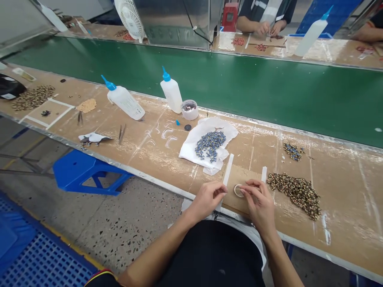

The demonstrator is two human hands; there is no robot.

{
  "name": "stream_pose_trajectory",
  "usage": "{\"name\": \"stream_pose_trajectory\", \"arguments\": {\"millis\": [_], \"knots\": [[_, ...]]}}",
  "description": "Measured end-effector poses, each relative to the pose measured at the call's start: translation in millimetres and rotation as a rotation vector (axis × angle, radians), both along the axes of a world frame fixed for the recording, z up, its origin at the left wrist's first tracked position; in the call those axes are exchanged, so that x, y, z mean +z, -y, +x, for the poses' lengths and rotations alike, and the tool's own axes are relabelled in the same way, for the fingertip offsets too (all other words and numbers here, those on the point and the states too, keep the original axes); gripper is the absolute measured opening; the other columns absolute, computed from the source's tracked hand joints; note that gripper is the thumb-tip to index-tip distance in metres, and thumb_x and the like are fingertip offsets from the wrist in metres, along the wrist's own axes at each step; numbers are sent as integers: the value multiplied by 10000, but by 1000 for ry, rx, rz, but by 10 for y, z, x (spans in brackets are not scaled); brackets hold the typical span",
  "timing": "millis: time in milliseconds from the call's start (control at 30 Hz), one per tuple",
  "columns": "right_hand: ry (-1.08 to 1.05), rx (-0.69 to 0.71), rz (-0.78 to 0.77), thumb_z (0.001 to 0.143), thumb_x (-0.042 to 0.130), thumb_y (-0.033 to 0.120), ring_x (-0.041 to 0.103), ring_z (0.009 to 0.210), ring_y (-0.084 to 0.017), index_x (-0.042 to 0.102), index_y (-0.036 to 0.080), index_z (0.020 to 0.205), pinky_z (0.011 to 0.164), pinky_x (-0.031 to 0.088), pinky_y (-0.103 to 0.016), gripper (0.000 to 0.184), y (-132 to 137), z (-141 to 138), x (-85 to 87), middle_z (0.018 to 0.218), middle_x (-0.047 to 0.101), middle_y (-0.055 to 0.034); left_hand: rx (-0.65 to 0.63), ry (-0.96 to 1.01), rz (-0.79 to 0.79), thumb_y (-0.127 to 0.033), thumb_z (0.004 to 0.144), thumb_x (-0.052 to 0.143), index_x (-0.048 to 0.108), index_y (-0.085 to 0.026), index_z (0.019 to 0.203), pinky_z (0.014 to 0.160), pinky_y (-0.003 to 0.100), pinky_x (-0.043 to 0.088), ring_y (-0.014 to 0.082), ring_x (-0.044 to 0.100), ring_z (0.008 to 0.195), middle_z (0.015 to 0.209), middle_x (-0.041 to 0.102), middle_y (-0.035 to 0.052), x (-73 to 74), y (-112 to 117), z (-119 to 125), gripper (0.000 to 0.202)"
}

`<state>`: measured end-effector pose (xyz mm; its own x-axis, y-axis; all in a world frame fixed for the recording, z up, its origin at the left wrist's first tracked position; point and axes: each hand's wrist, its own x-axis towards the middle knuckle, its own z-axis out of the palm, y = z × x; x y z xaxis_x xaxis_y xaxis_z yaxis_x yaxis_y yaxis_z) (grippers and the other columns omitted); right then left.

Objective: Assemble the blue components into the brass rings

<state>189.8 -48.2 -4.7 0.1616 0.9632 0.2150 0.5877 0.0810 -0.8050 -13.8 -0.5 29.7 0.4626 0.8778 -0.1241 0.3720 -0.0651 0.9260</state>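
My left hand (208, 198) rests at the bench's near edge with its fingers curled and thumb pinched to forefinger; whatever it holds is too small to make out. My right hand (259, 201) lies just right of it, fingertips pinching a small pale ring (238, 190) that lies on a brown cardboard pad (239, 179). White strips (228, 170) frame the pad. A white cloth (197, 137) with a heap of small blue-grey parts (210, 144) lies just beyond my hands. A pile of dark speckled parts (295, 193) sits to the right.
Two white squeeze bottles with blue caps (171, 92) (124, 100), a small white tub (189, 109) and tweezers (121, 133) sit on the bench. A green conveyor belt (239, 83) runs behind. Another person's hands (269, 28) work across it. A blue stool (83, 171) stands below left.
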Motion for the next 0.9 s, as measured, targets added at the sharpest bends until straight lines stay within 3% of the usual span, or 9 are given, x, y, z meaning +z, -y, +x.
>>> {"name": "stream_pose_trajectory", "arguments": {"millis": [133, 300, 567, 733, 900], "knots": [[107, -11, 53, 952, 571, 288, 601, 956, -234, 748, 228, 916, 843, 503, -407, 190, -48, -3, 9, 1058, 601, -97, -53, 7, -23, -123, 874, 589, 741, -163, 927, 700, 233, 442, 147, 598, 779, 870, 701, 34, -60, 20, -9, 165], [87, 5, 72, 953, 562, 251, 603, 925, -223, 740, 229, 905, 810, 496, -382, 186, -70, -51, 17, 1034, 603, -89, -68, 58, -112, -170, 864, 631, 737, -150, 1003, 708, 224, 475, 155, 637, 800, 930, 732, 55, -164, 54, -12, 175], [-39, 10, 40, 932, 581, 245, 610, 946, -231, 727, 233, 865, 829, 484, -384, 161, -85, -56, 46, 996, 631, -75, -116, 30, -97, -189, 854, 643, 737, -136, 861, 645, 203, 450, 131, 605, 705, 812, 719, 39, -179, 38, 85, 108], [-235, -176, 59, 963, 548, 277, 633, 946, -223, 649, 210, 901, 817, 507, -369, 136, 71, -18, 10, 969, 670, -76, -157, -23, -70, -179, 834, 678, 744, -143, 885, 620, 193, 442, 112, 589, 644, 779, 719, 23, -191, 34, 108, 90], [-407, -312, 29, 981, 529, 306, 635, 700, -159, 617, 188, 939, 679, 529, -303, 153, 286, -90, -118, 883, 689, -60, -185, -89, -9, -176, 843, 676, 741, -148, 891, 631, 202, 444, 116, 590, 626, 740, 708, 15, -237, 37, 165, 85]]}}
